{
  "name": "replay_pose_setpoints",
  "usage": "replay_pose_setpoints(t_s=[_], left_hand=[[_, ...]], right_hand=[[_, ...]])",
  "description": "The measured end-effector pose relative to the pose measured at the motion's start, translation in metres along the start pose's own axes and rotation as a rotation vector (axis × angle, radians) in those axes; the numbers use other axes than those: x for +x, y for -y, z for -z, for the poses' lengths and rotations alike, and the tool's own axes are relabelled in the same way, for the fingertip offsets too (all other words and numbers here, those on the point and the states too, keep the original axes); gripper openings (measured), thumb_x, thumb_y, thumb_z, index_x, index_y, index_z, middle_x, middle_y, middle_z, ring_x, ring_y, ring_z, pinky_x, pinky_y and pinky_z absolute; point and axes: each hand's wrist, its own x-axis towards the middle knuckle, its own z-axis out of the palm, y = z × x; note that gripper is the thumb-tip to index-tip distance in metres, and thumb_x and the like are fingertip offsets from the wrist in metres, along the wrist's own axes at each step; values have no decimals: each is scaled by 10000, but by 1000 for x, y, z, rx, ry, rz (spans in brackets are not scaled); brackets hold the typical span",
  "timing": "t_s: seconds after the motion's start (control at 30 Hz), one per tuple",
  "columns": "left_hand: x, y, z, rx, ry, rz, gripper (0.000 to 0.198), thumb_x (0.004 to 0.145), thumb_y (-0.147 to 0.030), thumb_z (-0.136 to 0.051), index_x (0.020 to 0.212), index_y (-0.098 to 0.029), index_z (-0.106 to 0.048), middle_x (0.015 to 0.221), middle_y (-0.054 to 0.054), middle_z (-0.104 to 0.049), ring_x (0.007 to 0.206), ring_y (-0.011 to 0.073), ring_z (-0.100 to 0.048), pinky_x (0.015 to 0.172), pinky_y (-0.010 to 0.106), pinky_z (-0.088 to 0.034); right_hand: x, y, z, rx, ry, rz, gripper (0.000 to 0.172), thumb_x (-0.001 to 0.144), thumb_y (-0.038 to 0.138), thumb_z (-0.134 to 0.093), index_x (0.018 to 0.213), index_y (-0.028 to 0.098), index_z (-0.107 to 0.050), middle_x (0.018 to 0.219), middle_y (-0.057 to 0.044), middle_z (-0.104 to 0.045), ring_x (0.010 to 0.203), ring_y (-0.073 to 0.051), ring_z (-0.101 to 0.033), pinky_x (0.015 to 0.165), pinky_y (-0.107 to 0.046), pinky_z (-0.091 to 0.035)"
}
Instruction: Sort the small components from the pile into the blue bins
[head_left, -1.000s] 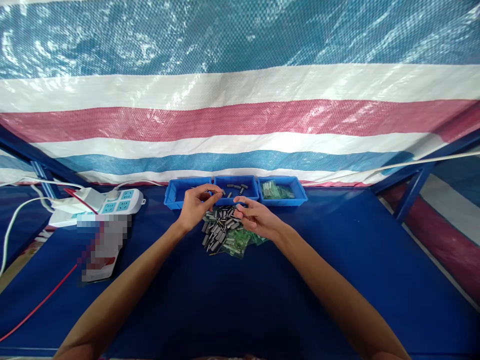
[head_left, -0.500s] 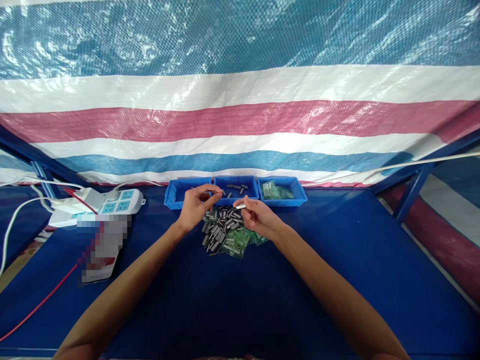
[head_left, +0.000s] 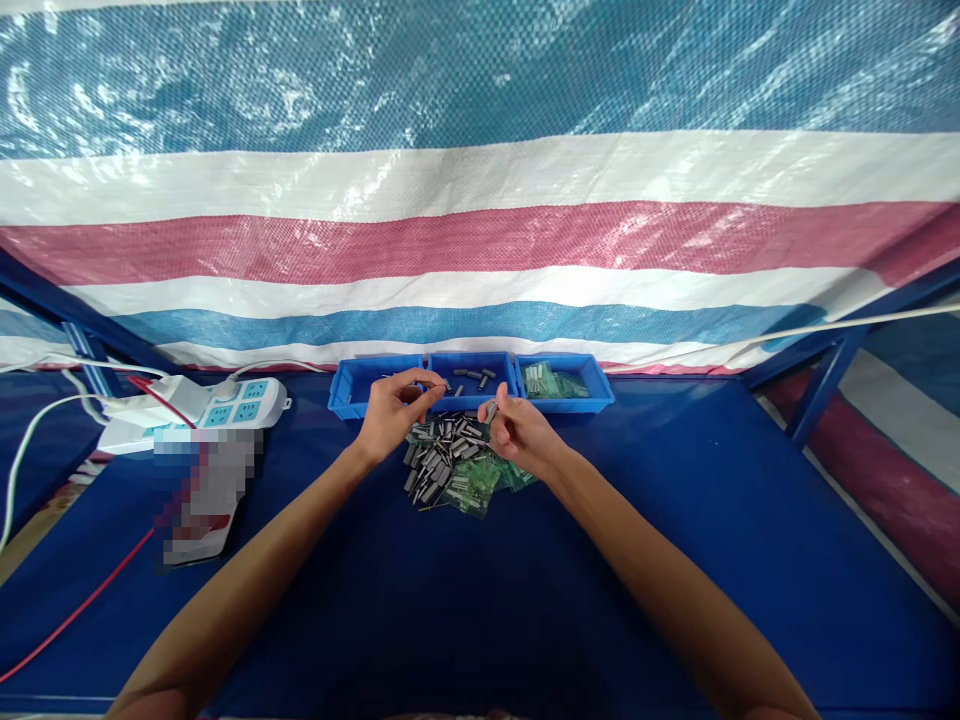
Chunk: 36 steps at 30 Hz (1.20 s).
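My left hand (head_left: 394, 412) hovers in front of the left and middle bins, thumb and fingertips pinched together; whatever is between them is too small to make out. Held in my right hand (head_left: 521, 432), between thumb and fingers, is a small grey metal cylinder (head_left: 491, 411). Below both hands lies a heap of grey metal pieces (head_left: 435, 465), some with thin shafts, beside green-tinted plastic bags (head_left: 472, 485) of similar parts. The middle blue bin (head_left: 491, 393) has several grey cylinders in it. Green bags (head_left: 559, 384) fill part of the right blue bin (head_left: 600, 398).
A left blue bin (head_left: 349, 408) joins the row, partly behind my left hand. On the left stand a white power strip (head_left: 247, 403) with plugs and cables and a blurred phone-like object (head_left: 210, 500). Striped sheeting (head_left: 480, 240) hangs behind the blue table (head_left: 675, 480).
The piece in my right hand has turned from lying sideways and bright to a steeper, greyer view, as the fingers shifted. My left hand stays almost still.
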Motion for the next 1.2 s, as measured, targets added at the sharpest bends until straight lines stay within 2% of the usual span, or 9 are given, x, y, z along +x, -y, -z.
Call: replay_pose_setpoints(t_s=[0.07,0.17,0.27,0.4,0.8,0.9,1.03,1.13,1.2], left_hand=[[0,0,0,0,3,3,214,800,-343,-672,892,-151,-683,750,26,-647,436,60,-486,410,192,-364],[0,-1,0,9,5,2,219,803,-345,-667,898,-148,-680,739,26,-647,436,61,-484,410,192,-364],[0,0,0,13,2,-4,214,807,-341,-661,894,-146,-678,731,27,-648,435,61,-477,414,192,-369],[0,1,1,11,1,-7,215,804,-344,-666,896,-151,-678,730,25,-648,432,60,-479,418,194,-371],[1,0,1,14,-1,-20,218,803,-353,-667,883,-150,-678,723,21,-646,430,59,-474,414,192,-363],[1,0,1,8,-3,-12,217,800,-354,-669,880,-152,-679,722,21,-641,434,62,-479,412,194,-366],[0,-1,1,-2,-9,-12,225,796,-365,-670,876,-155,-680,698,15,-633,433,64,-476,411,196,-373],[0,-1,1,2,0,-15,230,800,-367,-665,884,-154,-683,718,20,-644,439,65,-485,411,197,-380],[-1,0,0,6,33,-22,233,803,-366,-663,892,-153,-690,769,34,-668,440,62,-492,412,200,-391]], right_hand=[[-1,0,-1,-25,33,3,457,823,548,-625,769,96,-667,479,4,-593,333,-64,-509,349,-157,-416],[-3,2,-5,-37,78,-3,425,882,502,-574,940,95,-681,760,-91,-726,620,-143,-697,580,-219,-572],[-5,3,-8,-49,118,11,346,883,406,-614,1050,107,-664,967,-128,-730,853,-198,-719,733,-271,-591],[-7,3,-8,-96,164,46,302,847,334,-675,1063,124,-642,991,-127,-726,917,-221,-710,784,-301,-585],[-6,1,-5,-191,208,95,340,805,393,-705,1022,146,-619,997,-115,-712,928,-221,-698,813,-351,-573],[-6,2,-5,-229,227,100,314,808,430,-689,892,131,-641,847,-67,-680,792,-167,-688,724,-284,-563],[-6,2,-3,-224,283,-3,398,877,504,-572,716,142,-536,571,57,-448,396,-43,-448,424,-186,-363],[-7,3,-3,-216,284,-31,434,919,520,-491,678,161,-458,512,100,-274,348,-24,-263,391,-180,-233],[-6,3,-3,-236,264,-14,408,914,504,-512,707,152,-490,512,102,-270,359,-25,-259,396,-180,-215]])
